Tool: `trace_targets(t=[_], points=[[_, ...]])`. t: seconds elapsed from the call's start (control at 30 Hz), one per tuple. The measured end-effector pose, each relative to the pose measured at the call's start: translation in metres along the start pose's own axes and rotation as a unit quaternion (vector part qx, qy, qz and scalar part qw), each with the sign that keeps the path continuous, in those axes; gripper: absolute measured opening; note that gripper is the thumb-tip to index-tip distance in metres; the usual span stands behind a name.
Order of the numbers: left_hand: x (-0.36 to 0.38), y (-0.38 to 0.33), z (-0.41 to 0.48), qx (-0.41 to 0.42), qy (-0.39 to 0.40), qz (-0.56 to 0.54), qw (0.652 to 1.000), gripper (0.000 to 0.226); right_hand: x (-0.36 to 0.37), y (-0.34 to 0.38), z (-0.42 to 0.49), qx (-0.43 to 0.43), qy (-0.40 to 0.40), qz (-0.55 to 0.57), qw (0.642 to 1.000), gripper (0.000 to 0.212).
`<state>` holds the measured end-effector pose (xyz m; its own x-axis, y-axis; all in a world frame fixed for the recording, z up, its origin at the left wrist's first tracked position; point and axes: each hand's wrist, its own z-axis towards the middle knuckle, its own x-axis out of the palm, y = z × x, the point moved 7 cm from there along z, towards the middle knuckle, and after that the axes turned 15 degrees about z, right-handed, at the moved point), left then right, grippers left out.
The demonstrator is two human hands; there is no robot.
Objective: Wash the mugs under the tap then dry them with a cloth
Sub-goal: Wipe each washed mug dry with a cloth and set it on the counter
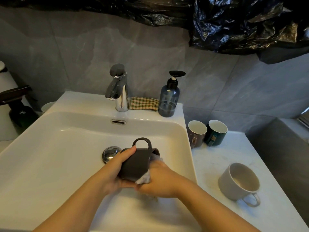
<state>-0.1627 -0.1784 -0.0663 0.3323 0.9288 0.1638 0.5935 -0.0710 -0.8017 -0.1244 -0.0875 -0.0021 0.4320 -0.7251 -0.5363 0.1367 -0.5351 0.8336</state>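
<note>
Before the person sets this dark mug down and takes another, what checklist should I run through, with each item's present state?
1. Dark grey ceramic mug held firmly by left hand, over the white basin: ok.
2. Pale cloth in right hand pressed at the mug's mouth: ok.
3. Mug fully dry: cannot tell.
4. Chrome tap shut, no stream visible: ok.
5. Free white counter space beside the light grey mug lying on its side: ok.
6. Brown mug and green mug upright within reach: ok.

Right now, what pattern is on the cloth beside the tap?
Green, red and cream checks on the cloth, seen from the head view.
</note>
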Motion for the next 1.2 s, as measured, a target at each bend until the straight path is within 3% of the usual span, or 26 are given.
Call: trace_targets(t=[0.03, 0.1, 0.17, 0.2, 0.27, 0.33, 0.4, 0.43, 0.47, 0.5, 0.53, 0.57, 0.6, 0.63, 0.7, 0.77, 0.8, 0.83, 0.87, 0.93, 1.0, 1.07, 1.13, 1.2], points=[[0.0, 0.0, 0.0, -0.006, 0.0, -0.01, 1.0, 0.043, -0.007, 0.002, 0.001, -0.024, -0.042, -0.019, 0.999, 0.029], [0.001, -0.001, 0.001, -0.008, 0.006, -0.033, 0.999, 0.05, -0.02, -0.002, -0.002, 0.005, -0.119, 0.154, 0.981, 0.044], [0.001, -0.002, 0.001, -0.01, 0.008, -0.037, 0.999, 0.056, -0.013, -0.003, -0.005, 0.026, -0.087, 0.329, 0.94, 0.046], [0.001, -0.001, 0.001, -0.014, 0.007, -0.031, 0.999, 0.057, -0.006, -0.002, -0.006, 0.018, -0.048, 0.328, 0.943, 0.043], [0.003, 0.002, -0.001, -0.031, 0.013, -0.024, 0.999, 0.055, 0.008, -0.006, -0.007, 0.012, 0.03, 0.223, 0.974, 0.037], [0.005, 0.004, -0.003, -0.039, 0.023, -0.021, 0.999, 0.054, 0.01, -0.014, -0.003, -0.049, 0.041, -0.061, 0.996, 0.049], [0.004, 0.004, -0.003, -0.036, 0.025, 0.0, 0.999, 0.059, 0.007, -0.016, -0.005, -0.158, -0.021, -0.37, 0.915, 0.05], [0.005, 0.003, -0.004, -0.03, 0.024, 0.009, 0.999, 0.061, 0.005, -0.014, -0.007, -0.183, -0.049, -0.436, 0.88, 0.047], [0.006, 0.001, -0.005, -0.019, 0.024, 0.017, 0.999, 0.06, 0.005, -0.01, -0.009, -0.195, -0.065, -0.448, 0.87, 0.045], [0.007, -0.001, -0.007, -0.008, 0.022, 0.025, 0.999, 0.06, 0.007, -0.01, -0.009, -0.193, -0.064, -0.421, 0.884, 0.043], [0.008, -0.002, -0.007, 0.002, 0.018, 0.028, 0.999, 0.059, 0.007, -0.01, -0.009, -0.18, -0.067, -0.336, 0.922, 0.042], [0.009, -0.004, -0.007, 0.016, 0.011, 0.03, 0.999, 0.057, 0.007, -0.011, -0.007, -0.133, -0.059, -0.2, 0.969, 0.041], [0.01, -0.007, -0.008, 0.038, 0.003, 0.033, 0.999, 0.053, 0.011, -0.015, -0.004, -0.06, -0.035, 0.006, 0.998, 0.041], [0.009, -0.011, -0.008, 0.065, -0.01, 0.034, 0.997, 0.048, 0.014, -0.019, -0.001, -0.002, -0.024, 0.182, 0.983, 0.039], [0.006, -0.021, -0.009, 0.121, -0.038, 0.033, 0.991, 0.032, 0.01, -0.018, 0.003, 0.056, -0.04, 0.441, 0.895, 0.031], [0.007, -0.028, -0.013, 0.164, -0.05, 0.046, 0.984, 0.021, 0.005, -0.015, 0.001, 0.067, -0.044, 0.599, 0.797, 0.028], [0.007, -0.029, -0.014, 0.172, -0.053, 0.053, 0.982, 0.017, 0.004, -0.014, -0.001, 0.062, -0.043, 0.618, 0.783, 0.025], [0.008, -0.028, -0.013, 0.167, -0.056, 0.051, 0.983, 0.014, 0.005, -0.017, -0.001, 0.065, -0.048, 0.581, 0.81, 0.02], [0.008, -0.025, -0.011, 0.153, -0.055, 0.042, 0.986, 0.012, 0.007, -0.019, -0.002, 0.066, -0.054, 0.494, 0.865, 0.012], [0.009, -0.019, -0.01, 0.115, -0.038, 0.014, 0.993, 0.022, 0.004, -0.021, -0.001, 0.027, -0.058, 0.187, 0.98, 0.027], [0.011, -0.015, -0.009, 0.088, -0.017, -0.008, 0.996, 0.042, 0.001, -0.023, 0.001, -0.022, -0.064, -0.046, 0.997, 0.043], [0.011, -0.016, -0.009, 0.091, -0.013, -0.006, 0.996, 0.049, -0.002, -0.021, 0.002, -0.048, -0.104, -0.059, 0.992, 0.045], [0.01, -0.018, -0.009, 0.112, -0.024, 0.009, 0.993, 0.043, 0.004, -0.018, 0.002, -0.012, -0.094, 0.082, 0.992, 0.037], [0.008, -0.024, -0.01, 0.145, -0.043, 0.021, 0.988, 0.032, 0.007, -0.017, 0.003, 0.049, -0.069, 0.267, 0.96, 0.029]])
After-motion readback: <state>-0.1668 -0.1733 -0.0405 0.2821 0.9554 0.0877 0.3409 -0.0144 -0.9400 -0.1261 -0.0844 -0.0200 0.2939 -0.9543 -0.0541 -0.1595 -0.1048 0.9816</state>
